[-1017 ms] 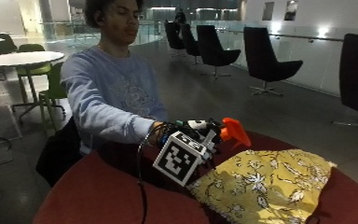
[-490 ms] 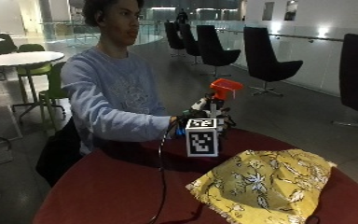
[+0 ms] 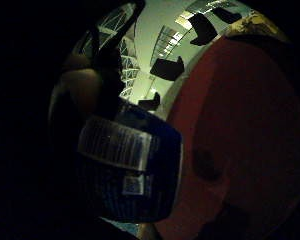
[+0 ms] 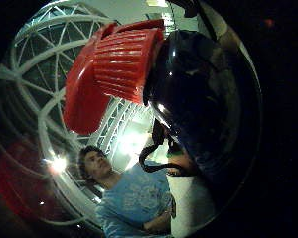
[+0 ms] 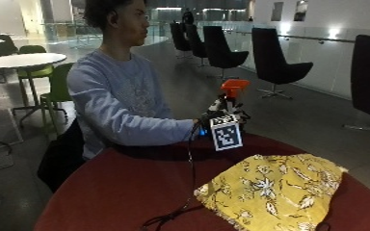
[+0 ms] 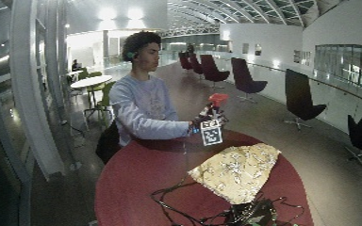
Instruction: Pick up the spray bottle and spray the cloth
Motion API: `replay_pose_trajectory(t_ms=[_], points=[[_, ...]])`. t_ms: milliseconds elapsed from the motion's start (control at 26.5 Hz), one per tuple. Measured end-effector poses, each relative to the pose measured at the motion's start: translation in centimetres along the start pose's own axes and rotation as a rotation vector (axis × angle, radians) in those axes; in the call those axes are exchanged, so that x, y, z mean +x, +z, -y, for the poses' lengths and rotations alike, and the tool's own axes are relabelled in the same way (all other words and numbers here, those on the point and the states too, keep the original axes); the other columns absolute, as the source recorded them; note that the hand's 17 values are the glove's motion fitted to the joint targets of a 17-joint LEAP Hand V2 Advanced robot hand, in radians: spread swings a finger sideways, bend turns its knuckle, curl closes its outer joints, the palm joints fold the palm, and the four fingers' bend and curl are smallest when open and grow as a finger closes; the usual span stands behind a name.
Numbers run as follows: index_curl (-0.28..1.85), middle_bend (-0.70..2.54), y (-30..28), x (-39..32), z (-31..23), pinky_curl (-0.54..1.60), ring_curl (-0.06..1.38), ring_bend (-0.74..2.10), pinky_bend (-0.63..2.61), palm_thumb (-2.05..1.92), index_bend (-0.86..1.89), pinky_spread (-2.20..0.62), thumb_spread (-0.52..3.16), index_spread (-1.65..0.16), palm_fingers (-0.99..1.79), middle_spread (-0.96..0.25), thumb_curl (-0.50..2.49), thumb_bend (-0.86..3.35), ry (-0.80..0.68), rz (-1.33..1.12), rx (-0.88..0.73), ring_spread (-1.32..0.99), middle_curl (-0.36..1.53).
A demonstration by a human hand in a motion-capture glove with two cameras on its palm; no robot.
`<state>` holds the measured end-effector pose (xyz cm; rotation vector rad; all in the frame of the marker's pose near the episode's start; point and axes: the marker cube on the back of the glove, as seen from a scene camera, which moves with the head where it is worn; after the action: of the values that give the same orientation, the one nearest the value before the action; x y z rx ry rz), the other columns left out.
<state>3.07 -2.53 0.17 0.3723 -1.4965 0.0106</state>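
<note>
1 gloved right hand (image 5: pixel 212 117) grips the spray bottle (image 5: pixel 231 93) above the cloth (image 5: pixel 275 188).

So a second ago my right hand (image 5: pixel 212 117) had the spray bottle (image 5: pixel 230 94) down low, basically over the near edge of the yellow cloth (image 5: pixel 276 188). Half a second ago I'd lifted it up and back toward me. Now I'm gripping it upright in the air over the table's (image 5: pixel 134 187) edge on my side, well apart from the cloth.
</note>
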Motion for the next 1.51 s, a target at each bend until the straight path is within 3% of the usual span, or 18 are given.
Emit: replay_pose_trajectory(t_ms=[640, 979, 1243, 1507], points=[[0.42, 0.28, 1.9, 2.8, -0.4, 0.24, 0.39, 0.42, 0.14, 0.67, 0.16, 0.18, 1.05, -0.25, 0.98, -0.07, 0.46, -0.03, -0.002, -0.081, 0.006, -0.01, 0.46], [0.36, 0.21, 0.6, 2.9, -2.1, 0.29, 0.39, 0.37, 0.25, 0.70, 0.06, 0.20, 1.06, -0.30, 0.69, -0.06, 0.45, -0.02, 0.001, -0.221, -0.019, -0.01, 0.44], [0.30, 0.21, -4.6, -0.4, -8.7, 0.30, 0.37, 0.38, 0.27, 0.77, 0.08, 0.21, 1.07, -0.33, 0.65, -0.05, 0.46, 0.00, -0.009, -0.378, -0.035, 0.00, 0.43], [0.28, 0.22, -12.4, -3.8, -16.3, 0.31, 0.36, 0.40, 0.25, 0.79, 0.11, 0.21, 1.08, -0.34, 0.68, -0.05, 0.47, -0.01, -0.010, -0.610, 0.164, -0.01, 0.43]])
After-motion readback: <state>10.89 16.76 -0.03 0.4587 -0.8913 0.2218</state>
